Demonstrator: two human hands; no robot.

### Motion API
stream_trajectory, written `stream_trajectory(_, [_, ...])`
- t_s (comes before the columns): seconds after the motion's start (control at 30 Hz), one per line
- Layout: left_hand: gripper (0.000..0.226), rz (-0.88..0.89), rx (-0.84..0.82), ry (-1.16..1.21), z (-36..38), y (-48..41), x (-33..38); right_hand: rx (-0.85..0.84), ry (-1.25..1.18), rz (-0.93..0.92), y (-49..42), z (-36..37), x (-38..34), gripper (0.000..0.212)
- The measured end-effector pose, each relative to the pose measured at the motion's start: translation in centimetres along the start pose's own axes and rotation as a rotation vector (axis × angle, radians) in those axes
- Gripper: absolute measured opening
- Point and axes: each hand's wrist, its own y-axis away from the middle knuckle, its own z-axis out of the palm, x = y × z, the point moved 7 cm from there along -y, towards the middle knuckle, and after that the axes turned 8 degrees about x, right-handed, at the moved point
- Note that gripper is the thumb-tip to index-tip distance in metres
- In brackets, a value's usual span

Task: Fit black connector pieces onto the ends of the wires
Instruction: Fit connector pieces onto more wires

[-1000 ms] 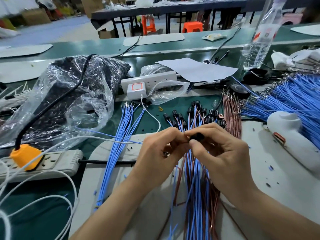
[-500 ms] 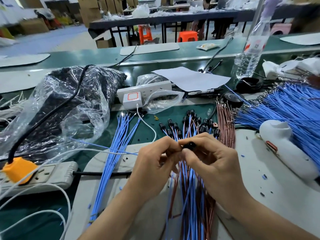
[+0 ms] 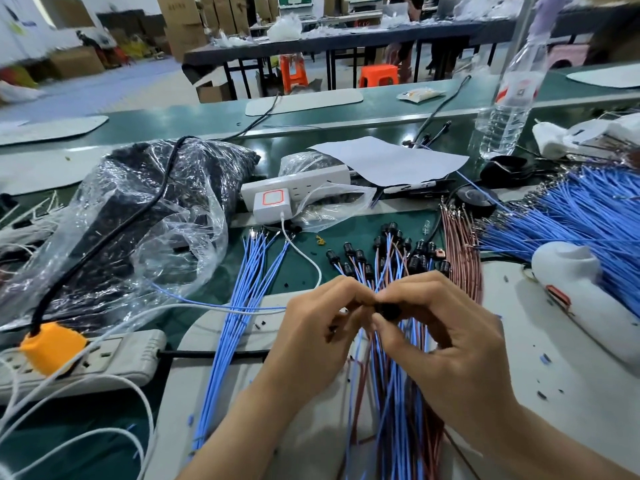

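Note:
My right hand point(image 3: 446, 344) pinches a small black connector piece point(image 3: 389, 310) between thumb and fingers. My left hand point(image 3: 311, 334) meets it fingertip to fingertip, its fingers curled at the connector's left side; the wire end it seems to hold is hidden. Under both hands lies a bundle of blue and brown wires point(image 3: 391, 403). Beyond the fingers, several wires end in fitted black connectors point(image 3: 388, 254). A loose row of blue wires point(image 3: 242, 306) lies to the left.
A clear plastic bag of black parts point(image 3: 138, 230) sits at left. Two power strips point(image 3: 104, 358) point(image 3: 298, 185) and white cables lie nearby. A big fan of blue wires point(image 3: 581, 220), a white tool point(image 3: 581, 299), a water bottle point(image 3: 509, 109) and a paper sheet point(image 3: 388, 161) stand right.
The view has tilted upward, so hands and table sit lower in the frame. Both hands keep the same pinch on the connector over the wire bundle.

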Motion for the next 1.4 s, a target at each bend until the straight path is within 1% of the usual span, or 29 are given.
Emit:
stream_trajectory(0.03, [0.02, -0.009, 0.002, -0.011, 0.1, 0.0, -0.2, 0.0, -0.028, 0.045, 0.0, 0.0, 0.4, 0.017])
stream_trajectory(0.1, [0.016, -0.061, -0.008, -0.018, 0.3, 0.1, -0.8, -0.011, -0.119, 0.198, -0.2, 0.2, 1.6, 0.024])
stream_trajectory(0.17, [0.015, -0.104, -0.017, -0.014, 0.5, 0.4, -1.2, -0.04, -0.113, 0.293, -0.7, 0.3, 2.7, 0.026])
stream_trajectory(0.27, [0.025, -0.127, 0.029, 0.036, 0.3, 0.4, -1.1, -0.096, -0.065, 0.314, -1.7, 0.3, 3.3, 0.016])
stream_trajectory(0.33, [0.017, -0.11, 0.055, 0.073, 0.1, 0.2, -0.6, -0.146, -0.085, 0.295, -2.3, 0.0, 3.2, 0.016])
stream_trajectory(0.4, [0.012, -0.094, 0.067, 0.06, 0.0, 0.2, -0.4, -0.111, -0.077, 0.365, -3.1, -1.5, 4.1, 0.016])
stream_trajectory(0.43, [0.013, -0.096, 0.074, 0.048, 0.0, 0.2, -0.5, -0.051, -0.034, 0.419, -3.6, -2.7, 5.1, 0.018])
stream_trajectory(0.47, [0.015, -0.099, 0.085, 0.042, -0.1, 0.1, -0.5, 0.016, 0.086, 0.46, -4.1, -4.2, 6.4, 0.02])
stream_trajectory(0.5, [0.016, -0.102, 0.098, 0.039, -0.2, 0.1, -0.5, 0.045, 0.295, 0.492, -4.4, -5.8, 7.8, 0.023])
stream_trajectory(0.53, [0.018, -0.109, 0.108, 0.039, -0.2, 0.1, -0.5, 0.018, 0.518, 0.536, -4.5, -6.9, 9.2, 0.026])
stream_trajectory(0.57, [0.019, -0.114, 0.115, 0.041, -0.3, 0.2, -0.6, -0.049, 0.69, 0.6, -4.2, -7.5, 10.5, 0.029])
stream_trajectory(0.6, [0.02, -0.119, 0.121, 0.045, -0.3, 0.3, -0.8, -0.131, 0.791, 0.668, -3.7, -7.7, 11.6, 0.031])
stream_trajectory(0.67, [0.021, -0.123, 0.134, 0.04, -0.5, 0.4, -0.9, -0.23, 0.848, 0.728, -2.9, -7.2, 12.5, 0.034])
stream_trajectory(0.77, [0.022, -0.116, 0.145, 0.013, -0.6, 0.3, -0.8, -0.241, 0.856, 0.738, -2.9, -7.1, 12.7, 0.035])
stream_trajectory(0.9, [0.024, -0.102, 0.167, 0.007, -0.9, 0.3, -0.5, -0.197, 0.703, 0.877, -2.5, -7.5, 13.4, 0.028])
stream_trajectory(0.97, [0.025, -0.093, 0.179, -0.005, -0.9, 0.2, -0.3, -0.19, 0.683, 0.889, -2.4, -7.7, 13.4, 0.026])
stream_trajectory(1.03, [0.024, -0.066, 0.188, -0.043, -1.1, 0.2, 0.0, -0.149, 0.706, 0.814, -2.9, -7.6, 12.7, 0.023])
stream_trajectory(1.07, [0.023, -0.061, 0.194, -0.064, -1.1, 0.2, 0.1, -0.081, 0.663, 0.766, -3.2, -7.6, 12.1, 0.022])
stream_trajectory(1.13, [0.018, -0.069, 0.219, -0.076, -1.4, 0.2, 0.2, 0.122, 0.482, 0.643, -4.0, -7.9, 10.4, 0.02])
stream_trajectory(1.17, [0.016, -0.079, 0.231, -0.06, -1.5, 0.1, 0.3, 0.194, 0.384, 0.585, -4.4, -7.9, 9.5, 0.019])
stream_trajectory(1.23, [0.015, -0.102, 0.231, -0.015, -1.3, 0.0, 0.3, 0.243, 0.14, 0.547, -4.8, -7.2, 8.2, 0.016])
stream_trajectory(1.27, [0.014, -0.115, 0.219, 0.011, -1.2, 0.0, 0.3, 0.236, 0.0, 0.584, -4.6, -6.6, 8.0, 0.015])
stream_trajectory(1.33, [0.015, -0.134, 0.19, 0.05, -0.8, 0.0, 0.3, 0.185, -0.223, 0.73, -4.0, -5.1, 8.1, 0.015])
stream_trajectory(1.4, [0.018, -0.138, 0.154, 0.062, -0.4, 0.1, 0.2, 0.081, -0.302, 0.902, -3.0, -3.9, 8.7, 0.014])
